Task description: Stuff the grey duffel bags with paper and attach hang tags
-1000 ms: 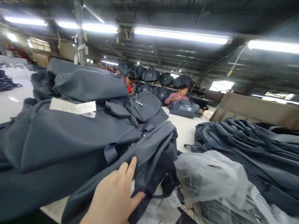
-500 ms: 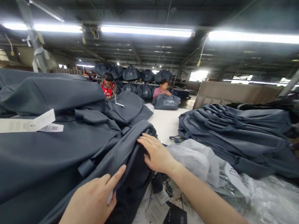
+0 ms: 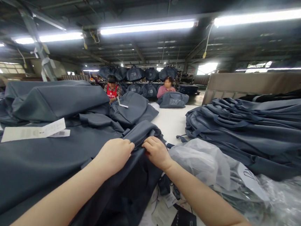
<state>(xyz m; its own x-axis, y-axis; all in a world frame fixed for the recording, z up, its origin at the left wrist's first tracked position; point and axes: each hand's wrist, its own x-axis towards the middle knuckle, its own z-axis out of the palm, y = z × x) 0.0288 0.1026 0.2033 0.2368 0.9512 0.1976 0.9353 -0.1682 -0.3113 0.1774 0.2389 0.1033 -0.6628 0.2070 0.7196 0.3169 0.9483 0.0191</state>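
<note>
A large dark blue-grey bag [image 3: 56,161] lies on its side in front of me, its dark opening turned toward the right. My left hand [image 3: 115,156] is closed on the bag's edge near the far end of the opening, fingers curled over the fabric. Just right of it, my right hand [image 3: 158,153] pinches the same edge. What exactly lies under the fingertips is hidden. White paper hang tags [image 3: 33,132] rest on the bag's left part.
A stack of flat blue-grey bags [image 3: 249,132] stands at right, with clear plastic wrapping [image 3: 209,164] before it. Loose tags and a black card [image 3: 185,223] lie on the white table [image 3: 169,120]. More bags [image 3: 56,99] are piled left. Two people sit across the table.
My left hand has moved forward and up along the bag's edge, its pointing finger now curled in. My right hand has closed its fingers on the edge. The view has tilted slightly.
</note>
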